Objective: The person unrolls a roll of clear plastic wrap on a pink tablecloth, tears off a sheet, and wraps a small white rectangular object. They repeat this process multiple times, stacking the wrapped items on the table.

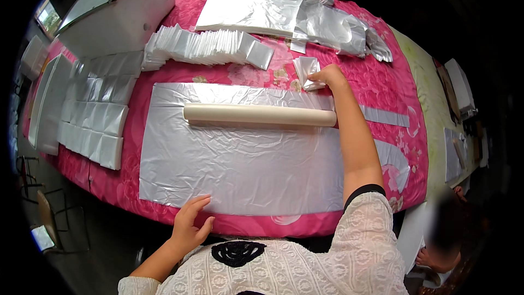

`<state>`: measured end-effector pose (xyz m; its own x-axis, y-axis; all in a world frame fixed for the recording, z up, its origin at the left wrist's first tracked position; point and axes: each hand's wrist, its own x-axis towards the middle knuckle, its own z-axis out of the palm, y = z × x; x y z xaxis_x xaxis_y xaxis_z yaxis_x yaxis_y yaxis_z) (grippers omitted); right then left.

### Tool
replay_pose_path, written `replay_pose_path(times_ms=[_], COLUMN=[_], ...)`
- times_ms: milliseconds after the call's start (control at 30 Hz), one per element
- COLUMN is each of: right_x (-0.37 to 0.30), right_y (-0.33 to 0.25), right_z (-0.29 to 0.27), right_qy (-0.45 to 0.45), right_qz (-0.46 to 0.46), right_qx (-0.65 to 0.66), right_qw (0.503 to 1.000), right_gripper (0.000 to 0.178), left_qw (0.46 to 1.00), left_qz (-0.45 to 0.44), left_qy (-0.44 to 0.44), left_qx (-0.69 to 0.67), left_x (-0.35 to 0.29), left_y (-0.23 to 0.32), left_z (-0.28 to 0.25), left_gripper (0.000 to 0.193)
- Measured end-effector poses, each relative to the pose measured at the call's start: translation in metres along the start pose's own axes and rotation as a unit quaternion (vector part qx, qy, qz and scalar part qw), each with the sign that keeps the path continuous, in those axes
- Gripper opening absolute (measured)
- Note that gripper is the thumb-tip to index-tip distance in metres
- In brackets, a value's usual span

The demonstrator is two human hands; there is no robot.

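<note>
A silvery-white plastic bag (234, 164) lies flat and slightly wrinkled before me, its two handle strips reaching out to the right. Across its far part rests a cream-coloured roller or tube (256, 114). My right arm stretches over the bag's right side. With its fingers closed, my right hand (329, 75) pinches a small folded plastic bag (305, 70) just beyond the tube's right end. My left hand (191, 222) is open at the bag's near edge, thumb and fingers apart, holding nothing.
A long row of folded bags (202, 47) stands beyond the flat bag. More packets (101, 106) lie in rows at left, beside a white box (120, 16). A stack of unfolded bags (248, 8) lies at the far side. Another person's hand (431, 259) shows at lower right.
</note>
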<state>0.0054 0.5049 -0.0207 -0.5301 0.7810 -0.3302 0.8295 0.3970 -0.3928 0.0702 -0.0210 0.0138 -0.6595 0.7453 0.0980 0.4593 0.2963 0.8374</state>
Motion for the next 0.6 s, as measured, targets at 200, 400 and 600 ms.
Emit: replay_pose_path(times_ms=[200, 400, 600], right_x=[-0.012, -0.135, -0.279], right_y=[0.002, -0.044, -0.028], right_z=[-0.003, 0.014, 0.104], right_qy=[-0.032, -0.108, -0.149], right_qz=[-0.094, -0.298, -0.361], right_qx=[0.207, 0.494, 0.471], right_qw=[0.973, 0.810, 0.791], right_gripper=[0.036, 0.044, 0.050], left_qw=[1.000, 0.997, 0.964], left_qz=[0.029, 0.024, 0.054], left_qy=[-0.010, 0.023, 0.122], left_qx=[-0.005, -0.074, -0.230], left_x=[0.011, 0.045, 0.092], left_y=[0.001, 0.004, -0.003], left_z=[0.004, 0.009, 0.056], left_gripper=[0.044, 0.056, 0.079])
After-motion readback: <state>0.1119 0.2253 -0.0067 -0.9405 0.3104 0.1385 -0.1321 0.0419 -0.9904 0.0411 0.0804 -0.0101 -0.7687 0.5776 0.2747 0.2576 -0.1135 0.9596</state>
